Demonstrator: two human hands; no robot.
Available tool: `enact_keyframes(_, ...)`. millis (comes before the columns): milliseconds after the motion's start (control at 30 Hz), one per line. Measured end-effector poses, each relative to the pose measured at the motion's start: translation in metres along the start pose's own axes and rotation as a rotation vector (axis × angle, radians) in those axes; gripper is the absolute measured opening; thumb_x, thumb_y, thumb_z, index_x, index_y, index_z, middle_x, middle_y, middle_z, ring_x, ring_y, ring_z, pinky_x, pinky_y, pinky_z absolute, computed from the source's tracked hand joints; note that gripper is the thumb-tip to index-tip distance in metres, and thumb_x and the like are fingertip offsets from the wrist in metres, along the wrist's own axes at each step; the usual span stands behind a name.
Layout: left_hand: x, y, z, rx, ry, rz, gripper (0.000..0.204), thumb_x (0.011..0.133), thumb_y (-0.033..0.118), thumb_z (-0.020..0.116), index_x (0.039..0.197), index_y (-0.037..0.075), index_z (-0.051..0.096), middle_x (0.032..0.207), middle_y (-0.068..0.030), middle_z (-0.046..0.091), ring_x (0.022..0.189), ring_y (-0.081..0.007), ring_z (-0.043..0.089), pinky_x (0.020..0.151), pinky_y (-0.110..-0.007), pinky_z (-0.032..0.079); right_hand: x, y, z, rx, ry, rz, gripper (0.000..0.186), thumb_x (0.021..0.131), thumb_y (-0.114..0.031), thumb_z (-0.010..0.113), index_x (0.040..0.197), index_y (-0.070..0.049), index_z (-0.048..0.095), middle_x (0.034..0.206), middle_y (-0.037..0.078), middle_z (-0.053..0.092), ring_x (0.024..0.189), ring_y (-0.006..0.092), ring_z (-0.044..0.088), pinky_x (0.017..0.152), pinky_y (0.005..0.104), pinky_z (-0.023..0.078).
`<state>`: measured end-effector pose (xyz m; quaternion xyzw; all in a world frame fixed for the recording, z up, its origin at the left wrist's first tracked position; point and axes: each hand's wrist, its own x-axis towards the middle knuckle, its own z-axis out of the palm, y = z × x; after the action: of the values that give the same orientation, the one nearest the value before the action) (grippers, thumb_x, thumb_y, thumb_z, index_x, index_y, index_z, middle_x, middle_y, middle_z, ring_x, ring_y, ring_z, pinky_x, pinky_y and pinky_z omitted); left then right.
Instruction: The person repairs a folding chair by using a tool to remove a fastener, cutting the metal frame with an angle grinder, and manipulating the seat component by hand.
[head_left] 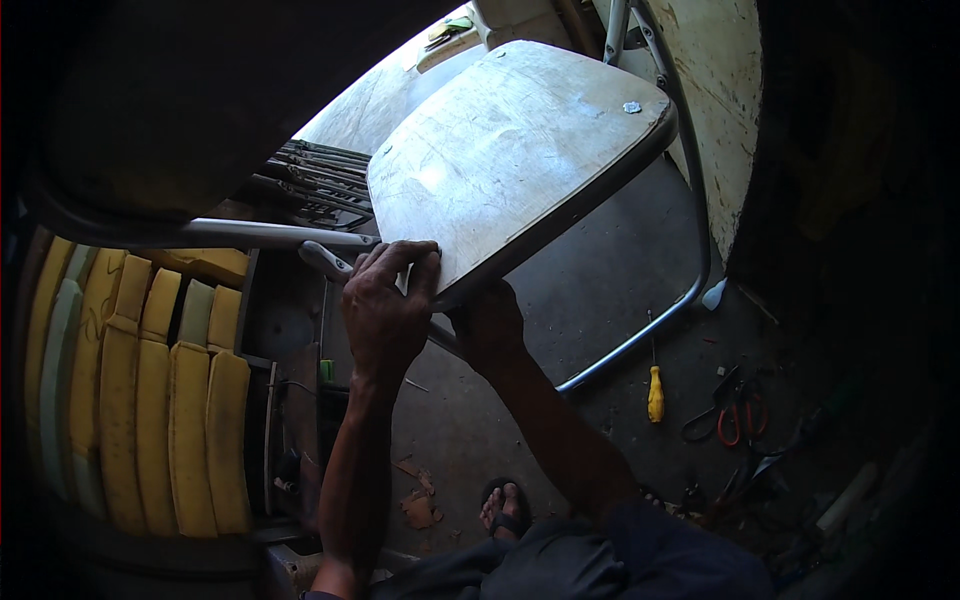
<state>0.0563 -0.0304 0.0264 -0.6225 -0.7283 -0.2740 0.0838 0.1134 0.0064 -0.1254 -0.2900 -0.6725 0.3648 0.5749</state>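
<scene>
A pale, scuffed chair seat panel (pixel 515 150) with a dark edge lies tilted in a tubular metal chair frame (pixel 630 330). At its near left corner, my left hand (pixel 390 305) grips the edge, fingertips on the top surface. Under the same corner is my right hand (pixel 490 330), its fingers mostly hidden by the panel, so what they hold is not visible.
Stacked yellow and pale foam cushions (pixel 185 430) stand left. On the floor at right lie a yellow-handled screwdriver (pixel 656 393) and orange-handled scissors (pixel 728 425) among dark tools. A worn board (pixel 728 130) stands upper right; my sandalled foot (pixel 505 510) is below.
</scene>
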Motion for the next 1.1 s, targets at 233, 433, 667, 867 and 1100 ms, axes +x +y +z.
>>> enact_keyframes(233, -0.011, 0.002, -0.008, 0.122, -0.110, 0.225, 0.035, 0.091, 0.024, 0.067, 0.116, 0.000, 0.069, 0.113, -0.0180, 0.070, 0.109, -0.0334, 0.063, 0.099, -0.043, 0.046, 0.010, -0.006, -0.012, 0.593, 0.015, 0.357, 0.016, 0.090, -0.014, 0.062, 0.092, 0.001, 0.067, 0.082, 0.011, 0.067, 0.078, 0.0220, 0.065, 0.072, 0.0367, 0.051)
enact_keyframes(433, -0.017, 0.008, -0.009, 0.237, -0.165, 0.335, 0.052, 0.087, 0.026, 0.073, 0.128, -0.004, 0.061, 0.125, -0.0226, 0.064, 0.114, -0.0388, 0.060, 0.100, -0.046, 0.048, 0.008, 0.015, -0.006, 0.462, 0.094, 0.105, 0.017, 0.090, -0.016, 0.061, 0.088, 0.000, 0.067, 0.078, 0.009, 0.065, 0.073, 0.0168, 0.063, 0.069, 0.0340, 0.050)
enact_keyframes(667, -0.017, 0.008, -0.010, 0.259, -0.147, 0.328, 0.052, 0.086, 0.023, 0.075, 0.128, -0.005, 0.062, 0.122, -0.0216, 0.065, 0.112, -0.0384, 0.061, 0.099, -0.045, 0.049, 0.017, 0.008, -0.018, 0.458, -0.032, 0.246, 0.017, 0.088, -0.017, 0.062, 0.082, -0.002, 0.068, 0.076, 0.008, 0.063, 0.070, 0.0142, 0.061, 0.067, 0.0337, 0.050)
enact_keyframes(867, -0.017, 0.013, -0.006, 0.249, -0.147, 0.322, 0.049, 0.085, 0.018, 0.074, 0.127, -0.005, 0.062, 0.122, -0.0213, 0.064, 0.114, -0.0381, 0.060, 0.098, -0.046, 0.049, 0.011, 0.008, -0.007, 0.272, 0.036, -0.020, 0.015, 0.087, -0.008, 0.059, 0.094, -0.001, 0.071, 0.090, 0.013, 0.070, 0.081, 0.0240, 0.068, 0.073, 0.0348, 0.054)
enact_keyframes(1100, -0.022, 0.015, -0.005, 0.263, -0.153, 0.292, 0.049, 0.086, 0.016, 0.073, 0.129, -0.004, 0.061, 0.125, -0.0224, 0.063, 0.117, -0.0385, 0.059, 0.101, -0.046, 0.048, 0.003, -0.013, -0.001, 0.500, 0.118, 0.281, 0.022, 0.090, -0.009, 0.053, 0.099, 0.002, 0.070, 0.093, 0.012, 0.071, 0.086, 0.0183, 0.069, 0.079, 0.0329, 0.055)
